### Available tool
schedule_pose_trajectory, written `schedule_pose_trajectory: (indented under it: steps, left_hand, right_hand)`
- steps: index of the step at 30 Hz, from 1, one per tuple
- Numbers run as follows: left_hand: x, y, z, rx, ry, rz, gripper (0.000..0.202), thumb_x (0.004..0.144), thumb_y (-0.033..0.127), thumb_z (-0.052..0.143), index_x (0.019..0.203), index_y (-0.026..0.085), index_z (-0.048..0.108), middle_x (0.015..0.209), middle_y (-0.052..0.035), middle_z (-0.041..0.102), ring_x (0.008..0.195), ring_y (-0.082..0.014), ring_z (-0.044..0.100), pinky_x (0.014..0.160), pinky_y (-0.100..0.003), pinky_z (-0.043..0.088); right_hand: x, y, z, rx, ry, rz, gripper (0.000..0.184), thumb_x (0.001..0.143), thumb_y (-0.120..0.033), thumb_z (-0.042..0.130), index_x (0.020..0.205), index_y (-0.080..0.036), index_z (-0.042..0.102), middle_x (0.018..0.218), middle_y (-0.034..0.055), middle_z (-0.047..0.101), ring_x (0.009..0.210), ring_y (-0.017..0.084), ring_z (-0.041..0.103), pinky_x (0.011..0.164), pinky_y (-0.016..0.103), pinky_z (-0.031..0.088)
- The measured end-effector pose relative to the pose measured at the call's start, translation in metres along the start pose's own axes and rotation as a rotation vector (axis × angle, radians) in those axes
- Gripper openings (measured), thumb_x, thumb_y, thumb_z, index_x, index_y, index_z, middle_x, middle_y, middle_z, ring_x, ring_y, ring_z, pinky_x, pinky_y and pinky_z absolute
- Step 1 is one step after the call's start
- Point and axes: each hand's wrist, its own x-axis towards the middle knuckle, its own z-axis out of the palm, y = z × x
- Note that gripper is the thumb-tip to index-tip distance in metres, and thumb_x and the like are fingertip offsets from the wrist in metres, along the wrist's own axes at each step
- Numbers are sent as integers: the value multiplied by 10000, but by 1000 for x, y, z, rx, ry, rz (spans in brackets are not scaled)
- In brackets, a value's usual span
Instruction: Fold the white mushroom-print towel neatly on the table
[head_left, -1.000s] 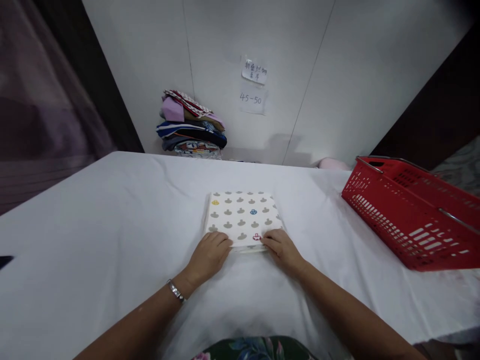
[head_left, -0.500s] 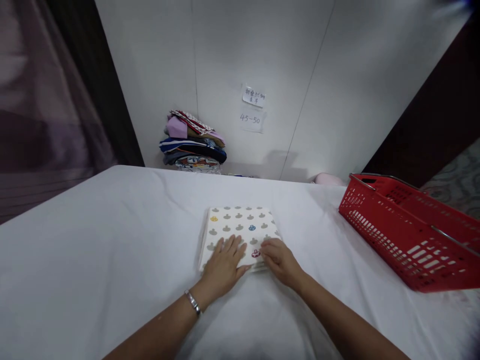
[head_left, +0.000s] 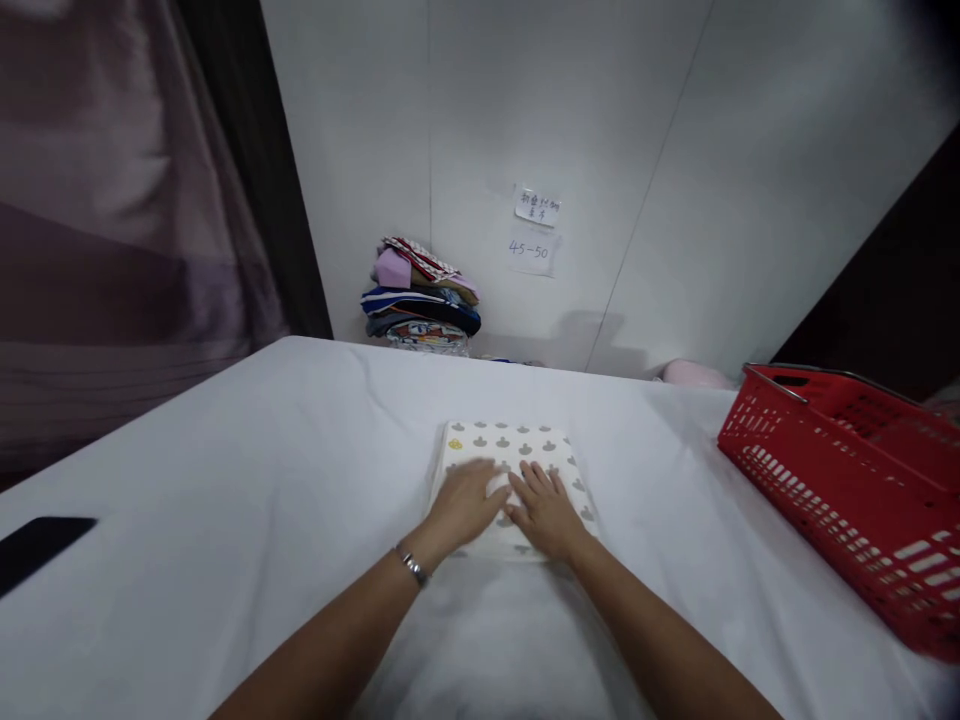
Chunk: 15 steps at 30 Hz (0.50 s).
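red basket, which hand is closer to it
Right. The right hand rests on the folded cloth, on the side toward the red basket; the left hand rests beside it, farther off.

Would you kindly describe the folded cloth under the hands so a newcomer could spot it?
On the white table, left of the red basket, a folded cloth lies near the middle with the left hand and right hand flat on it. Unlike the colourful stack by the wall, it is cream with rows of small grey shapes.
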Motion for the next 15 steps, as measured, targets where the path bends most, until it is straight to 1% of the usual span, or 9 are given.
schedule_pose_trajectory:
  steps: [1, 2, 3, 5, 7, 9, 12, 15]
  left_hand:
    - [5, -4, 1, 45, 38, -47, 420, 854, 431, 411, 1183, 217, 561, 1324, -83, 485, 1254, -264, 385, 1016, -462, 302]
    - [9, -10, 3, 82, 47, -90, 474, 840, 449, 427, 1226, 193, 526, 1379, -103, 413, 1300, -289, 306, 1030, -505, 255]
    - [11, -15, 7, 97, 25, -127, 518, 840, 468, 415, 1265, 181, 488, 1413, -113, 357, 1324, -298, 252, 1029, -531, 234]
    - [10, -25, 17, 99, -32, -177, 566, 854, 499, 358, 1322, 185, 417, 1453, -106, 276, 1350, -291, 181, 1021, -550, 224]
    - [6, -31, 25, 88, -57, -198, 579, 866, 513, 311, 1351, 202, 370, 1471, -89, 235, 1361, -275, 144, 1022, -548, 221]
    - [3, -32, 28, 77, -54, -200, 570, 871, 512, 294, 1356, 219, 356, 1475, -82, 227, 1364, -269, 133, 1024, -547, 214]
    - [2, -31, 27, 58, -50, -200, 554, 875, 511, 283, 1353, 240, 354, 1472, -83, 237, 1362, -270, 146, 1014, -554, 220]
    - [4, -30, 24, 37, -76, -216, 581, 870, 534, 274, 1363, 233, 337, 1478, -84, 218, 1366, -266, 123, 1020, -559, 200]
  right_hand:
    - [1, -1, -1, 3, -2, 3, 546, 903, -480, 347, 1380, -216, 326, 1468, 106, 220, 1356, 287, 145, 1063, 527, 114]
    - [2, -2, -3, 12, -6, 6, 546, 899, -482, 356, 1379, -222, 328, 1468, 102, 221, 1356, 285, 142, 1064, 526, 109]
    - [3, -2, -5, 27, -16, 9, 544, 894, -482, 369, 1375, -229, 337, 1467, 98, 226, 1357, 283, 142, 1065, 526, 108]
    - [7, 2, -10, 82, -57, 23, 535, 885, -485, 391, 1356, -232, 371, 1457, 102, 255, 1352, 278, 168, 1064, 519, 135]
    - [10, 10, -14, 135, -65, 71, 539, 879, -491, 399, 1345, -222, 391, 1451, 116, 267, 1345, 276, 194, 1056, 510, 176]
    - [11, 24, -15, 138, 4, 140, 552, 875, -492, 403, 1349, -210, 385, 1460, 122, 239, 1350, 287, 172, 1047, 522, 189]
    - [9, 46, -7, 136, 113, 187, 579, 866, -495, 410, 1358, -192, 372, 1475, 109, 199, 1360, 296, 110, 1049, 528, 190]
    - [6, 59, 3, 248, 131, 180, 606, 845, -506, 435, 1352, -176, 386, 1475, 96, 208, 1364, 277, 103, 1067, 477, 211]
